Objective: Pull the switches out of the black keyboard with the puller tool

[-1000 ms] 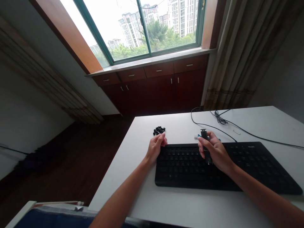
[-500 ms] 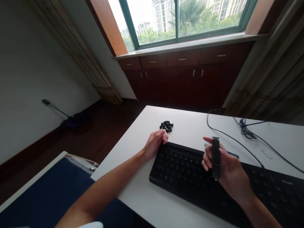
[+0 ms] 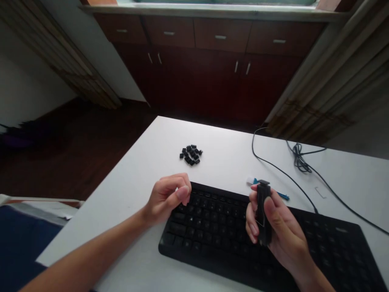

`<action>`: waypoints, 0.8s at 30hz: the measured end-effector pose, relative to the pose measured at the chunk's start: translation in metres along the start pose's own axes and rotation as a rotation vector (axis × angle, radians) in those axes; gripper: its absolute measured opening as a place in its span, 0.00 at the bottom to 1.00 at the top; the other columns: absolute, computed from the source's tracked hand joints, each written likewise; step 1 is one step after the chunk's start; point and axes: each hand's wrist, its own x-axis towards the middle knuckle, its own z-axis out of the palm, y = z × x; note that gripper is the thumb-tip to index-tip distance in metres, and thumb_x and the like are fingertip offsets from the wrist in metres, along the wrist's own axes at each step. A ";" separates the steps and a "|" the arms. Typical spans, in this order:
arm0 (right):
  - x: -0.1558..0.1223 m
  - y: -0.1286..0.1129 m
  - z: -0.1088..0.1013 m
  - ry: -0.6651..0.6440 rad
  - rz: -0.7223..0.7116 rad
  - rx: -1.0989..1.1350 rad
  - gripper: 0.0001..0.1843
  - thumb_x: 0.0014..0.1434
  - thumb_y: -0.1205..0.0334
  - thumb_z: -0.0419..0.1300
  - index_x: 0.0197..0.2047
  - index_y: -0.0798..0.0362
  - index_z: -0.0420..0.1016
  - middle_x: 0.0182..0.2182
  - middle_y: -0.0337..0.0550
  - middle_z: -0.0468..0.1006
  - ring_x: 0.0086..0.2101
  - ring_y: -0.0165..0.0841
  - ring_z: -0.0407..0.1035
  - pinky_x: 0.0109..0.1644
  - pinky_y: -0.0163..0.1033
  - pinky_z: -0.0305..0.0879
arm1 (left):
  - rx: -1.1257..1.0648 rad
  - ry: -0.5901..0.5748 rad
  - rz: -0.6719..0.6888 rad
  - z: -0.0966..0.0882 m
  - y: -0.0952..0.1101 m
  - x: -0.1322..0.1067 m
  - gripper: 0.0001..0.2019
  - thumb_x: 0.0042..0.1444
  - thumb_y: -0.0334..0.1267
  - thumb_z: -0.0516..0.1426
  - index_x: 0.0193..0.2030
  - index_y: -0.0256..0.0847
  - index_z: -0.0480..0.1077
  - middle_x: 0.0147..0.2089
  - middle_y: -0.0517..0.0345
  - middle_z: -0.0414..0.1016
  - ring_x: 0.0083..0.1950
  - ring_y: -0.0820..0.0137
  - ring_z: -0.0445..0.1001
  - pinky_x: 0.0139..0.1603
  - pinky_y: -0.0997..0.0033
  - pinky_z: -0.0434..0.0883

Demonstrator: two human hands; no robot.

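A black keyboard [image 3: 219, 231] lies on the white table [image 3: 146, 178]. My right hand [image 3: 273, 231] hovers over its middle, closed around a slim black tool [image 3: 261, 211] held upright. My left hand [image 3: 168, 195] hangs over the keyboard's top left corner with its fingers curled loosely; nothing shows in them. A small heap of loose black keycaps [image 3: 191, 154] rests on the table beyond my left hand. A blue-handled brush [image 3: 267, 188] with white bristles lies just behind the keyboard, partly hidden by the tool.
A black cable [image 3: 282, 170] with a bundled knot [image 3: 299, 156] snakes across the table's back right. Dark wooden cabinets [image 3: 212, 61] stand under the window sill. A curtain [image 3: 334, 89] hangs at the right. Blue fabric [image 3: 18, 239] shows at the lower left.
The view has tilted down, so the window has left the frame. My left hand has lifted slightly and curled. My right hand still holds the tool upright, now closer to me.
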 end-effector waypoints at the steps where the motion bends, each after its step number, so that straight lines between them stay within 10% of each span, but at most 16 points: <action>1: 0.001 0.001 -0.001 -0.023 -0.021 -0.012 0.14 0.69 0.51 0.55 0.54 0.46 0.70 0.31 0.40 0.69 0.24 0.30 0.63 0.24 0.36 0.63 | 0.015 -0.019 0.002 0.001 -0.001 0.000 0.20 0.69 0.40 0.52 0.24 0.38 0.68 0.27 0.56 0.68 0.29 0.71 0.67 0.31 0.68 0.61; 11: 0.008 0.004 -0.002 -0.021 -0.169 0.050 0.09 0.65 0.59 0.55 0.46 0.51 0.72 0.32 0.36 0.64 0.21 0.23 0.54 0.18 0.29 0.47 | 0.165 -0.049 0.105 0.013 0.001 0.003 0.23 0.69 0.42 0.52 0.22 0.38 0.67 0.25 0.58 0.68 0.28 0.73 0.66 0.32 0.70 0.63; 24: 0.006 0.012 -0.002 0.046 -0.301 -0.302 0.12 0.66 0.52 0.61 0.45 0.51 0.67 0.31 0.36 0.72 0.20 0.23 0.57 0.20 0.32 0.52 | 0.182 -0.020 0.102 0.013 -0.002 0.000 0.27 0.70 0.46 0.51 0.18 0.38 0.65 0.21 0.58 0.65 0.26 0.73 0.65 0.32 0.70 0.61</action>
